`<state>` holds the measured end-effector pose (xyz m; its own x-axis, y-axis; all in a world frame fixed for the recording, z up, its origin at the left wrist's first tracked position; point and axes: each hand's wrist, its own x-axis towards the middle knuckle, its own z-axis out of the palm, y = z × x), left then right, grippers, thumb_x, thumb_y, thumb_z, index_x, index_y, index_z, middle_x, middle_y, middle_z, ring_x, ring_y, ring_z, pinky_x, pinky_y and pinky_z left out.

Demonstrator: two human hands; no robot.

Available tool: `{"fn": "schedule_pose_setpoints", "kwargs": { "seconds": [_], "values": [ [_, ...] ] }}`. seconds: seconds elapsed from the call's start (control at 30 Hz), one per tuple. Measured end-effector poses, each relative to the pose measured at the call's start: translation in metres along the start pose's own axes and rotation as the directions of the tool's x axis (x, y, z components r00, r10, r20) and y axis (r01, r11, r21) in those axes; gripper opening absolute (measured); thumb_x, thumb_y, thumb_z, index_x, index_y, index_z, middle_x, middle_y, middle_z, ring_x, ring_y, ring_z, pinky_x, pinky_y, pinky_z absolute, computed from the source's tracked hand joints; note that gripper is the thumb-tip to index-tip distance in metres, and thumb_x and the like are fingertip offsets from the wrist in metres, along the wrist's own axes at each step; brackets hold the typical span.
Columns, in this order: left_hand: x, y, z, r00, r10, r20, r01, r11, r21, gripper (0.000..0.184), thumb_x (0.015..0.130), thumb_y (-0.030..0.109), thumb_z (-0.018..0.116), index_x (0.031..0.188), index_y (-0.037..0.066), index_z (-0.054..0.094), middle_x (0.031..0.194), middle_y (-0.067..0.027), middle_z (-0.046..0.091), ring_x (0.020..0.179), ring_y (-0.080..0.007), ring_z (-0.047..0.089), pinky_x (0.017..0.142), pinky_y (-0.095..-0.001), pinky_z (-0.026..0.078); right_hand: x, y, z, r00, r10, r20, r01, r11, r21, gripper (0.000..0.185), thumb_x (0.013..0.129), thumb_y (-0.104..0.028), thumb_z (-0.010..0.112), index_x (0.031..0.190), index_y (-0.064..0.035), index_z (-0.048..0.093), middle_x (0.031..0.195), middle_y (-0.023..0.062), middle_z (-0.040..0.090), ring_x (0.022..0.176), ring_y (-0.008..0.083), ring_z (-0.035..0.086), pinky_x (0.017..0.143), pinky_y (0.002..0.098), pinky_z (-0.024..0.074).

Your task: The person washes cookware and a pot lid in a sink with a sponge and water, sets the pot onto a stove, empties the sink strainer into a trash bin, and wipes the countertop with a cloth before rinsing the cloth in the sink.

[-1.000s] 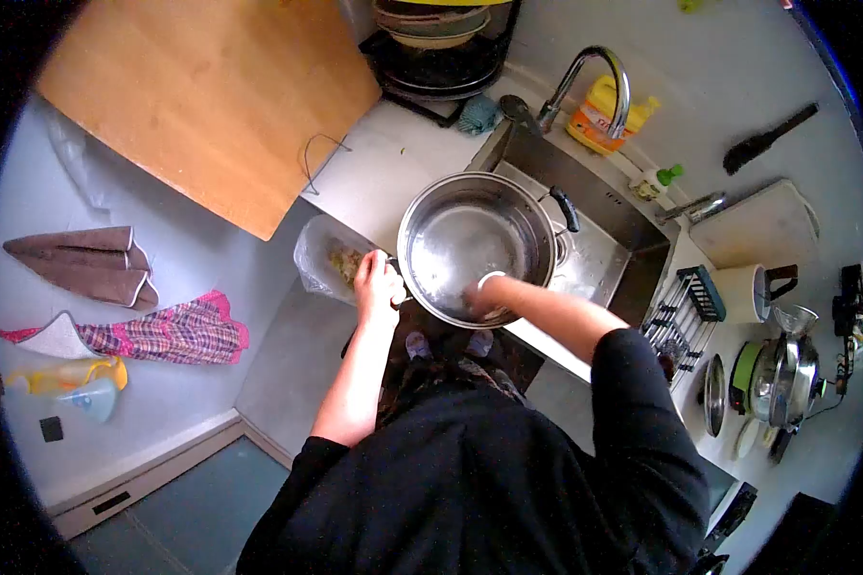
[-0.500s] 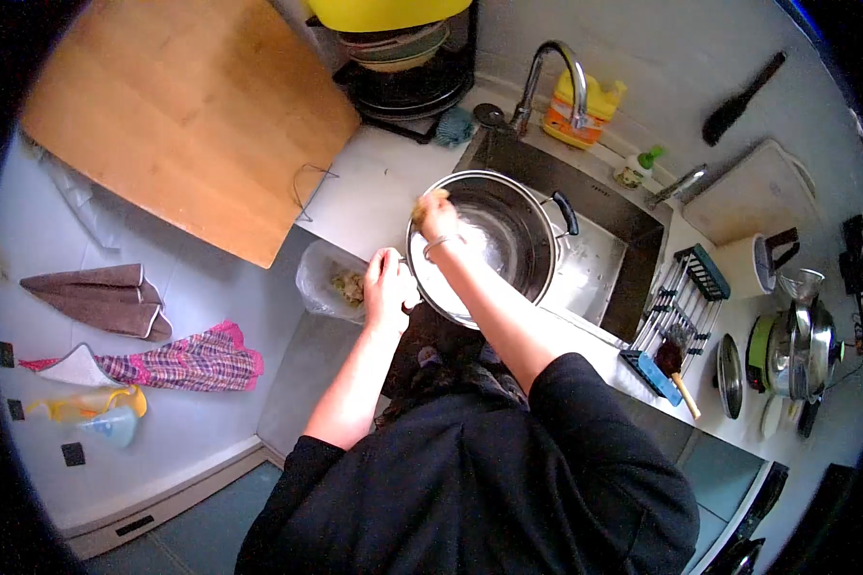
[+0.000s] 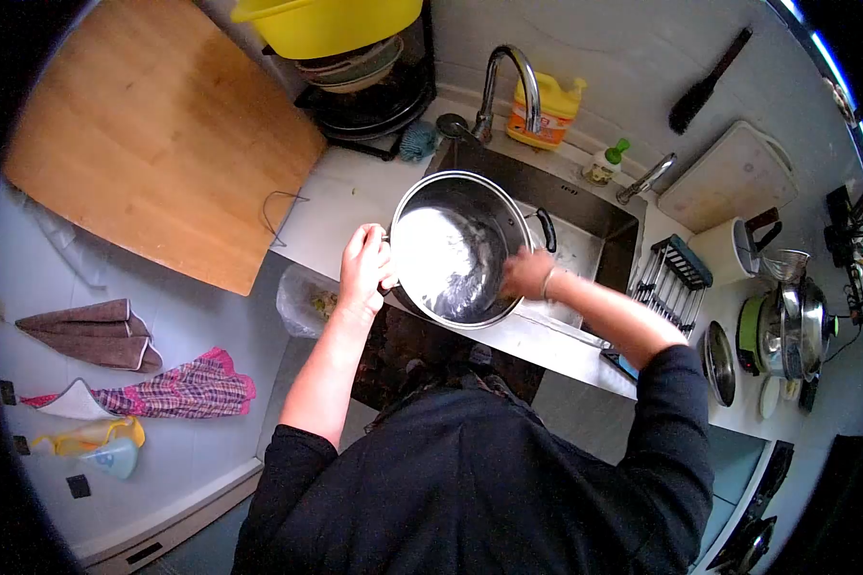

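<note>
Though inside pot (image 3: 479, 209), right fingers (image 3: 516, 282) blurry

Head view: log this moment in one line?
round silver metal pot; left hand: gripping one side; right hand: at opposite side, blurred

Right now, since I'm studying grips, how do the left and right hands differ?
The left hand grips the pot at one side; the right hand reaches over the opposite side. The left wrist is bare; the right wears a band. Both hands are ungloved and at the pot.

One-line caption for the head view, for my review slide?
By the sink, the left hand holds a metal pot, the right hand blurred at the pot's edge.
</note>
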<state>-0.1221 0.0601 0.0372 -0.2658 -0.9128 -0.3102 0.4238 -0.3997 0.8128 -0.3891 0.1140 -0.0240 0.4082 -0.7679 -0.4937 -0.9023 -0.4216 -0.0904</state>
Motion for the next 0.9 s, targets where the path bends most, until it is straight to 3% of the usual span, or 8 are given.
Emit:
{"fn": "schedule_pose_setpoints", "kwargs": {
  "seconds": [0.1,0.23,0.33,0.47,0.57,0.63,0.83,0.9],
  "values": [
    [0.003,0.004,0.016,0.997,-0.051,0.060,0.048,0.998,0.049,0.014,0.092,0.023,0.040,0.085,0.012,0.041,0.049,0.0054,0.027,0.035,-0.0042,0.025,0.031,-0.0201,0.023,0.053,0.057,-0.021,0.976,-0.049,-0.213,-0.082,0.824,-0.561,0.014,0.074,-0.027,0.053,0.080,-0.0218,0.064,0.094,-0.0005,0.055,0.091,0.0196,0.047,0.075,0.0317,0.0388],
    [0.010,0.006,0.027,0.993,-0.078,0.087,0.071,0.994,0.078,0.014,0.092,0.022,0.039,0.084,0.012,0.041,0.049,0.0055,0.026,0.036,-0.0042,0.024,0.032,-0.0199,0.023,0.108,0.046,-0.063,0.621,-0.486,-0.615,0.201,0.857,-0.474,0.012,0.074,-0.021,0.050,0.082,-0.0182,0.059,0.090,0.0003,0.050,0.087,0.0186,0.046,0.072,0.0318,0.0398],
    [0.009,0.007,0.037,0.993,-0.104,0.058,0.098,0.990,0.103,0.015,0.092,0.024,0.038,0.082,0.013,0.042,0.049,0.0064,0.026,0.035,-0.0034,0.022,0.030,-0.0190,0.020,0.129,0.021,-0.038,0.648,-0.554,-0.522,0.269,0.808,-0.524,0.020,0.074,-0.019,0.050,0.094,-0.0172,0.051,0.097,0.0009,0.047,0.089,0.0188,0.047,0.070,0.0311,0.0417],
    [0.005,0.007,0.038,0.997,-0.078,0.002,0.077,0.988,0.133,0.015,0.092,0.023,0.038,0.082,0.013,0.042,0.049,0.0063,0.026,0.034,-0.0034,0.022,0.029,-0.0187,0.019,0.134,0.038,0.021,0.902,-0.124,-0.414,-0.010,0.951,-0.308,0.034,0.078,-0.018,0.050,0.111,-0.0108,0.055,0.113,0.0091,0.044,0.099,0.0238,0.045,0.080,0.0350,0.0396],
    [0.003,0.004,0.028,0.998,-0.055,0.027,0.051,0.990,0.134,0.014,0.093,0.023,0.037,0.084,0.013,0.042,0.049,0.0062,0.025,0.034,-0.0030,0.022,0.028,-0.0181,0.019,0.113,0.017,0.053,0.946,0.140,-0.293,-0.238,0.913,-0.331,0.030,0.080,-0.018,0.047,0.105,-0.0054,0.058,0.109,0.0111,0.047,0.098,0.0262,0.047,0.080,0.0388,0.0405],
    [0.001,0.001,0.030,0.998,-0.048,0.034,0.044,0.992,0.120,0.014,0.093,0.023,0.037,0.084,0.013,0.042,0.049,0.0062,0.025,0.034,-0.0029,0.022,0.028,-0.0180,0.019,0.111,-0.005,0.073,0.890,0.406,-0.205,-0.404,0.913,0.054,0.031,0.082,-0.018,0.044,0.103,-0.0009,0.058,0.106,0.0147,0.053,0.095,0.0286,0.052,0.078,0.0401,0.0435],
    [-0.006,-0.006,0.026,0.999,-0.027,0.040,0.024,0.996,0.085,0.015,0.093,0.024,0.036,0.085,0.013,0.042,0.049,0.0064,0.024,0.034,-0.0026,0.022,0.028,-0.0178,0.019,0.102,-0.078,0.023,0.911,-0.402,0.095,0.380,0.905,0.190,0.025,0.075,-0.020,0.049,0.087,-0.0031,0.063,0.099,0.0157,0.060,0.088,0.0305,0.059,0.073,0.0377,0.0475],
    [-0.010,-0.007,0.026,0.999,-0.026,0.040,0.023,0.996,0.091,0.015,0.093,0.024,0.035,0.085,0.013,0.042,0.049,0.0065,0.024,0.034,-0.0026,0.021,0.028,-0.0177,0.019,0.124,-0.088,0.010,0.967,-0.209,-0.148,0.255,0.834,0.489,0.021,0.069,-0.018,0.054,0.081,-0.0030,0.062,0.088,0.0170,0.061,0.084,0.0323,0.058,0.070,0.0394,0.0476]
  ]
}}
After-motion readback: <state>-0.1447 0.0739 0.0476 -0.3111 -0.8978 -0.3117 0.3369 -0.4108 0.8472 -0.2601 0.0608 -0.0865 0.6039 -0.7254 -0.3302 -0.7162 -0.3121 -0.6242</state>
